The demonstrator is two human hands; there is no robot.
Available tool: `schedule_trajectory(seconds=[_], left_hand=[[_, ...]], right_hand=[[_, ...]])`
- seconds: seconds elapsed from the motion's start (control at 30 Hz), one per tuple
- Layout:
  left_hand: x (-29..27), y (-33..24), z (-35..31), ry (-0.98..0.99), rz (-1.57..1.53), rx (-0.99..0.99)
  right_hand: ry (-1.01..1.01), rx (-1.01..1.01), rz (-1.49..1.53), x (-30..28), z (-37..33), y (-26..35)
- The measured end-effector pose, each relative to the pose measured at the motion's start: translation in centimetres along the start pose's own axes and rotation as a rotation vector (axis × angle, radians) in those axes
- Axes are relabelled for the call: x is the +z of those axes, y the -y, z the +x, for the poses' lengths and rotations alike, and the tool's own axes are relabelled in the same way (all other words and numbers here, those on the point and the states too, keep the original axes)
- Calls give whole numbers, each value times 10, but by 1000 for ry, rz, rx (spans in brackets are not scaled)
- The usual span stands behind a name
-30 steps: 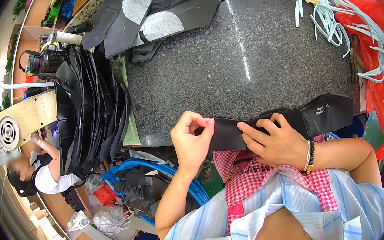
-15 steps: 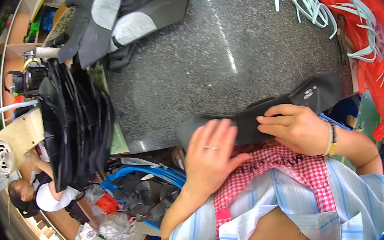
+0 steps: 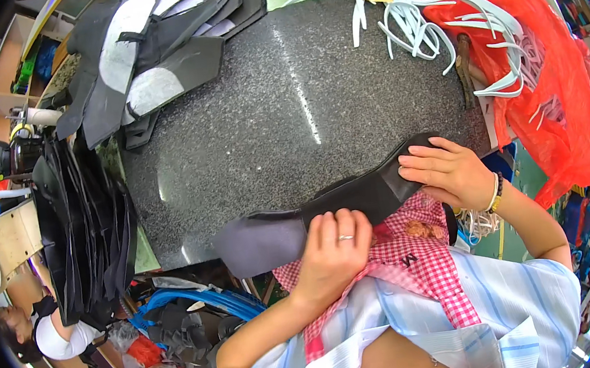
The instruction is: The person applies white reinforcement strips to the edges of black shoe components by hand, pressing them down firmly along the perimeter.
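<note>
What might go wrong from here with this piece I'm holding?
The long black flat panel overhangs the dark speckled stone slab's near edge, so it might slip off if the left hand loosens. The thin pale-blue strips lie in a tangle; pulling one could drag others.

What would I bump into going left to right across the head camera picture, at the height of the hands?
Cream panel with a round vent → stacked black pieces → left hand → right hand → red plastic bag.
</note>
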State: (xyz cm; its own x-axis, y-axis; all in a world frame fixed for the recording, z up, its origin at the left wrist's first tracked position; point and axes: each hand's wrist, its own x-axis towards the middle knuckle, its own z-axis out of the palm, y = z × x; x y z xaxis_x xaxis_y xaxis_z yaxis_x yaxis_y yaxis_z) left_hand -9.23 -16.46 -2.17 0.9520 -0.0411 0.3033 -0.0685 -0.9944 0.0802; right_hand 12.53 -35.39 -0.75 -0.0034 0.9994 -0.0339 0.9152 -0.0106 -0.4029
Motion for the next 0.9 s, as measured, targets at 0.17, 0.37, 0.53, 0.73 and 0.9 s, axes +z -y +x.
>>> schedule_trajectory(seconds=[0.17,0.37,0.53,0.73,0.9], left_hand=[[2,-6,0,5,-52,55],[-79,60,3,-267,3,-98],[-183,213,-73,-356,588,-828],[-150,202,-11,-443,394,-737],[-71,250,88,-344,504,-585]], right_hand=[[6,-79,-145,8,8,29],[-383,-170,75,-19,40,34],[-585,148,287,-35,77,-5],[-437,491,152,-44,125,-79],[-363,817,-374,-43,177,-133]])
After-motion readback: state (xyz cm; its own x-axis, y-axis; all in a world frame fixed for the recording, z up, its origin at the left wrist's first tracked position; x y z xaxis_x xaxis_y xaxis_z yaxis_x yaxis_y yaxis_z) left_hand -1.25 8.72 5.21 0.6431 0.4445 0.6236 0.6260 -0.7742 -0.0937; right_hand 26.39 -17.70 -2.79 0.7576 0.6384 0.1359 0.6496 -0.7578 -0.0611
